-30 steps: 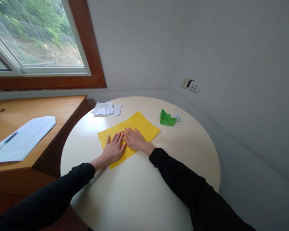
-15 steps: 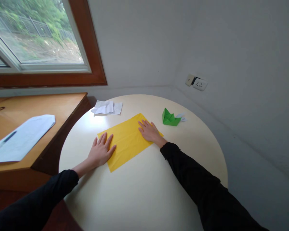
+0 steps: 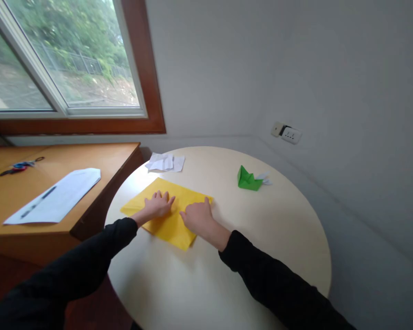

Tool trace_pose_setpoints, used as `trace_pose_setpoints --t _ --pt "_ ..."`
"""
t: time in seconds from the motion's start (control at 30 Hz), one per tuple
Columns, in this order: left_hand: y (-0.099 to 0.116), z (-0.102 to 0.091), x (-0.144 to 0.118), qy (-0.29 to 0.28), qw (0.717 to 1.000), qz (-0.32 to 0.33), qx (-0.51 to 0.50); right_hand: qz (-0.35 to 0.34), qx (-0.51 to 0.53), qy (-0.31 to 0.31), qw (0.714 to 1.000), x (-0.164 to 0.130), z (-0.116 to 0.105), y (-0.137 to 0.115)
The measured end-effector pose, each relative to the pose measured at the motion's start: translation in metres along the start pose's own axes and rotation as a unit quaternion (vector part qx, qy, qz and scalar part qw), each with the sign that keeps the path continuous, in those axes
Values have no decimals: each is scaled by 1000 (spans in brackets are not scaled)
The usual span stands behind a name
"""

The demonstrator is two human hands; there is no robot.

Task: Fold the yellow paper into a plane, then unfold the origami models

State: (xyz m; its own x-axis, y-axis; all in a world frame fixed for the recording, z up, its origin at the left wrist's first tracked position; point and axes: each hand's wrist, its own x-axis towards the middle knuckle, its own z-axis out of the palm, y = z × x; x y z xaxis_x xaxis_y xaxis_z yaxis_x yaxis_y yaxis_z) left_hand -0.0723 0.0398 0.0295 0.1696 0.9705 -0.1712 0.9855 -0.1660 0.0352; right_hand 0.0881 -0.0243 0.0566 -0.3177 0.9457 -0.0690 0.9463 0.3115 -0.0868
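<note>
A yellow sheet of paper (image 3: 172, 190) lies turned cornerwise on the round table, its near right edge raised a little with a shadow under it. Flat on the middle of the sheet is my left hand (image 3: 158, 205), open with its fingers spread. My right hand (image 3: 198, 217) is closed at the sheet's right edge, fingers curled and thumb over the yellow surface; the curled fingertips are hidden beneath the hand.
A green folded paper piece (image 3: 249, 179) stands at the back right beside a small white paper piece (image 3: 265, 178). White papers (image 3: 163, 162) lie at the back left. On the wooden desk (image 3: 113, 160) rest scissors (image 3: 22, 166), white sheets (image 3: 69, 195) and a pen (image 3: 37, 201).
The yellow sheet has turned and shifted left. My left hand has moved from its left edge onto its middle. My right hand has gone from spread flat to curled at the right edge.
</note>
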Motion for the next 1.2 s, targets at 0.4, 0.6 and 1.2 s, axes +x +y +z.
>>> trace_pose_setpoints --t 0.4,0.6,1.2 --pt "-41 29 6 83 995 61 -14 -115 85 14 990 7 46 24" --pt "-51 9 32 29 997 55 -38 -159 130 0 979 -15 44 -4" --pt "-79 9 53 110 990 68 48 -47 124 342 930 4 36 81"
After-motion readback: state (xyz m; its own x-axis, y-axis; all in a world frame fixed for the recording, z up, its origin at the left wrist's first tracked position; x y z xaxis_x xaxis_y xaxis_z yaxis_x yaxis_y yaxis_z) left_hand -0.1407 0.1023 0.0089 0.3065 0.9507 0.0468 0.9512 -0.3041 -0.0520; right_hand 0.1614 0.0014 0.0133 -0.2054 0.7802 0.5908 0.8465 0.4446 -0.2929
